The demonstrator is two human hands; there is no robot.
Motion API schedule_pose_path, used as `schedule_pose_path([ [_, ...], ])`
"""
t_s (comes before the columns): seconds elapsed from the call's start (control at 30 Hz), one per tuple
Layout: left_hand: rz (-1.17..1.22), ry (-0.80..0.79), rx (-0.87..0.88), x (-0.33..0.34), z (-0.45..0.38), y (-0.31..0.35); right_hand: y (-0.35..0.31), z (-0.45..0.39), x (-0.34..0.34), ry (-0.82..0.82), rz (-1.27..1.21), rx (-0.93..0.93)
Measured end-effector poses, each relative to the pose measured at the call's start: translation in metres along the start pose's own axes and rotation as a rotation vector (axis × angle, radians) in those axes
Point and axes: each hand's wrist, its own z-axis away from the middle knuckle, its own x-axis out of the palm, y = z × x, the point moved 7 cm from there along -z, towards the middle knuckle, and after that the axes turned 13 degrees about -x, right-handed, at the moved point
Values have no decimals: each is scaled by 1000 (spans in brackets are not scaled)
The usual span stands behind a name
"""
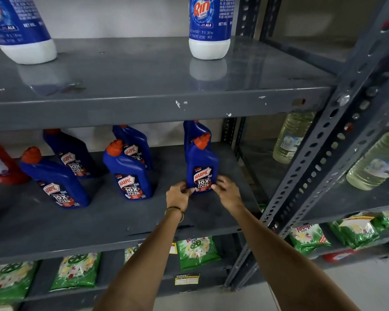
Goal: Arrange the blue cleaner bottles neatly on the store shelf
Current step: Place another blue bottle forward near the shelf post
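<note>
Item: right-hand front bottle (202,167), upright on middle shelf (121,221), another close behind. My left hand (179,194) and right hand (227,192) pinch its base with fingertips. Step: squaring it. Next, I judge: align with row.

Middle shelf (112,223): six blue Harpic bottles, orange caps, in three front-back pairs. Left hand (177,195) and right hand (227,191) pinch the base of the rightmost front bottle (201,167), upright, label forward. Two Rin bottles (209,28) on the shelf above; green packets (197,252) below.
</note>
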Motion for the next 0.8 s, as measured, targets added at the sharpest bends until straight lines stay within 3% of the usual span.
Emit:
schedule_pose_path([
  [0.3,-96,-52,-22,-2,7,0,-8,14,-5,-64,102,51],
  [0.8,-168,-98,-4,-6,52,-23,-16,76,-12,-27,122,42],
])
